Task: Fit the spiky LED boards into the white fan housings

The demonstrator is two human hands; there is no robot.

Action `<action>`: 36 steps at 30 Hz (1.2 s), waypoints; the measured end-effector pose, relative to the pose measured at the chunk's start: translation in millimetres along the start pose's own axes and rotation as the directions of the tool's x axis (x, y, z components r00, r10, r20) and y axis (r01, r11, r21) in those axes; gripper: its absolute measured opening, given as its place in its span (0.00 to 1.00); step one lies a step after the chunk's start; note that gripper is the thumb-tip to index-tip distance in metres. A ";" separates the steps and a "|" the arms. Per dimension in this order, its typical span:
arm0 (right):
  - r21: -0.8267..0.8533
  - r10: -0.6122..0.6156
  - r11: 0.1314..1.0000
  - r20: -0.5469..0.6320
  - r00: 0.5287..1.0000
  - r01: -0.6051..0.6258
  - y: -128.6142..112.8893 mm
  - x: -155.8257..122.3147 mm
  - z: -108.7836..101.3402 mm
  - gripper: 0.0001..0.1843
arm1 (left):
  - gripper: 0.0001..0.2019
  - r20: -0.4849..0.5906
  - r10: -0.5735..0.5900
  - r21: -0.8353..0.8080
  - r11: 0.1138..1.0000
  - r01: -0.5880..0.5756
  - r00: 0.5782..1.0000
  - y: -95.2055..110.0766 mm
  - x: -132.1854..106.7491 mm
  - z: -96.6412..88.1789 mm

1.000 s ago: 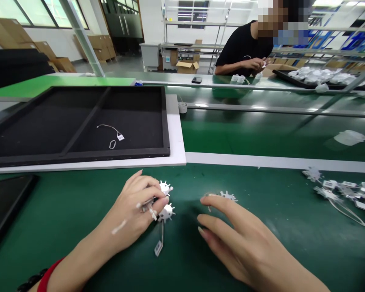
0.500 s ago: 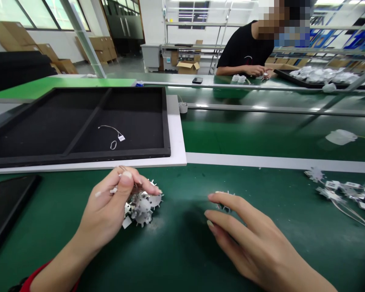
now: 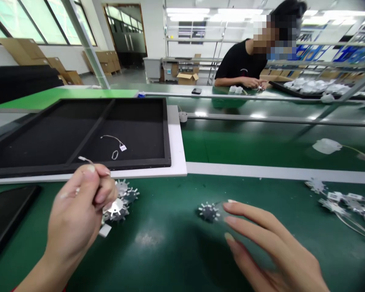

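My left hand is closed in a pinch round thin cables, and one white connector end sticks out above the thumb. Behind and right of its fingers is a bunch of toothed, star-shaped metal pieces with a small white tag; the fingers partly hide how the bunch joins the cables. One dark, star-shaped metal piece lies on the green table. Just right of that piece, my right hand hovers open, its fingers apart and holding nothing.
A black divided tray holds a loose cable and a small loop. A dark flat device lies at left. More star-shaped pieces with cables lie at right. Across the bench a person handles small parts beside a tray of white pieces.
My left hand has moved left, and the metal bunch has shifted left with it. My right hand has drawn back to the right, uncovering the single star-shaped piece. The view has tilted up slightly.
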State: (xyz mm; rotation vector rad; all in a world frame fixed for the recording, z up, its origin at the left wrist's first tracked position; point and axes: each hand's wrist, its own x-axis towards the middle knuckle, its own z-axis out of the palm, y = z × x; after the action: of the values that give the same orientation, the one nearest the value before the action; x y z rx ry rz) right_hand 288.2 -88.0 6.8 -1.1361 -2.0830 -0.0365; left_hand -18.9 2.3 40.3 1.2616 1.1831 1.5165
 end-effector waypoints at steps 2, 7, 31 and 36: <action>0.106 0.128 0.987 -0.068 0.990 -0.120 -0.5 0.8 -3.4 0.22 | 0.13 -0.005 0.019 0.064 0.998 -0.019 1.000 -6.3 2.5 -2.2; 0.301 0.355 0.908 -0.181 0.917 -0.292 0.6 8.8 -12.6 0.16 | 0.11 0.014 0.078 0.197 0.977 -0.079 0.997 -14.4 3.4 -7.1; -0.207 0.211 0.959 0.070 0.975 -0.193 36.2 15.4 -2.7 0.11 | 0.33 0.479 0.575 0.482 0.459 -0.746 0.663 3.0 -18.9 -25.6; -0.229 0.157 0.967 0.206 0.966 -0.109 33.0 8.9 21.6 0.17 | 0.18 0.447 0.579 0.413 0.542 -0.732 0.681 18.1 -19.9 -20.0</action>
State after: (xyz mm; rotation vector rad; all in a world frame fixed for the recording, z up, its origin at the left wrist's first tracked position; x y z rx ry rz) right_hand 296.7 -54.0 -13.4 -1.4695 -2.2339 -0.0750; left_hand -35.8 -24.1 52.5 2.4809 1.0501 1.4506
